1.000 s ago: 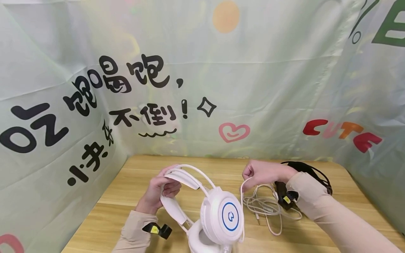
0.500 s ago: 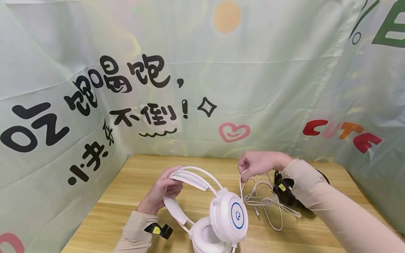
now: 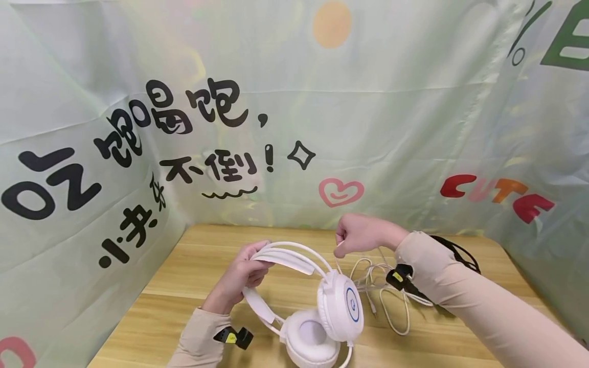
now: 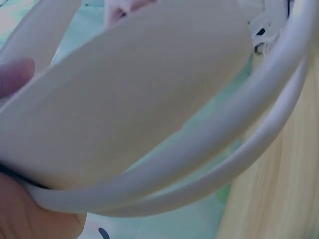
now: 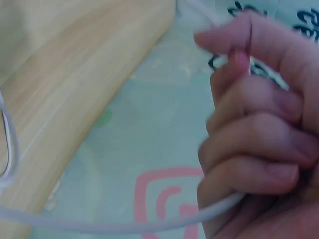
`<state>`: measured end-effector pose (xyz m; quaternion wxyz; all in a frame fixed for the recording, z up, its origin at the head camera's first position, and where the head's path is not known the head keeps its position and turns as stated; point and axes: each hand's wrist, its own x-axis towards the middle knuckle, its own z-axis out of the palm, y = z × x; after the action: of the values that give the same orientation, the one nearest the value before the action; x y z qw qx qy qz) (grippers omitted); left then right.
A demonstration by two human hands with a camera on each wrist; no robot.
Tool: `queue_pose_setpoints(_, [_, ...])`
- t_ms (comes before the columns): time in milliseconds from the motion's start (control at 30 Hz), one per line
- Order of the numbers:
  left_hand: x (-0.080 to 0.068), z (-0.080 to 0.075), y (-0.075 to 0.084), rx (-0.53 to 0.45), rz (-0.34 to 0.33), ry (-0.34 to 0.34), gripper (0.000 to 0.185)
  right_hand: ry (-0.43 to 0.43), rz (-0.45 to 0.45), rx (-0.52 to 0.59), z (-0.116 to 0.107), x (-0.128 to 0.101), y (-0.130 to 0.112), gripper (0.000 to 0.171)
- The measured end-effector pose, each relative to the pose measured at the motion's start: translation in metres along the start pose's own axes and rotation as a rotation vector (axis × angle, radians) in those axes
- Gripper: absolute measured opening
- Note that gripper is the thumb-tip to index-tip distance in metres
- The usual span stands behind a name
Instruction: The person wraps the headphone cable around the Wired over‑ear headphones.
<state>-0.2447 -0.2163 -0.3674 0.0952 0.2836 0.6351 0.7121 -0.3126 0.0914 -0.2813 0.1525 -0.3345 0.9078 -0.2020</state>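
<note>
A white headset (image 3: 340, 306) with a blue ring on one ear cup stands on the wooden table (image 3: 184, 301) in the head view. My left hand (image 3: 244, 276) grips its white headband (image 3: 285, 255), which fills the left wrist view as a broad band (image 4: 124, 114) over two thin arcs. My right hand (image 3: 356, 236) is raised above the table at the back, fingers curled round the thin white cable (image 3: 391, 301). In the right wrist view the cable (image 5: 99, 226) runs out from under the curled fingers (image 5: 259, 139).
Loose loops of white cable lie on the table to the right of the headset. A black cord (image 3: 455, 250) lies behind my right forearm. Printed green cloth (image 3: 322, 117) walls in the table at the back and both sides.
My right hand has risen and moved left with the cable. The headset has turned, so the blue-ringed ear cup faces more sideways and the other cup's pad shows.
</note>
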Motion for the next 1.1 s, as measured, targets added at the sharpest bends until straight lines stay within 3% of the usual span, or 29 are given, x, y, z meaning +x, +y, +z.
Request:
queue_pose_setpoints(167, [0.0,0.006,0.003,0.102,-0.053,0.129,0.018,0.068,0.056,-0.004,0.004,0.003,-0.013,0.033])
queue_pose_setpoints(333, [0.001,0.012,0.005,0.169,-0.106,0.238,0.014,0.088,0.075,0.027,0.005,0.004,-0.018,0.026])
queue_pose_setpoints(500, [0.003,0.016,0.007,0.215,-0.132,0.32,0.021,0.095,0.08,0.066,0.006,0.004,-0.019,0.027])
queue_pose_setpoints(767, [0.003,0.018,0.009,0.219,-0.149,0.45,0.016,0.063,0.124,0.244,0.006,0.002,-0.023,0.032])
queue_pose_setpoints(1100, [0.006,0.018,0.009,0.183,-0.141,0.56,0.017,0.037,0.123,0.352,0.002,0.002,-0.022,0.032])
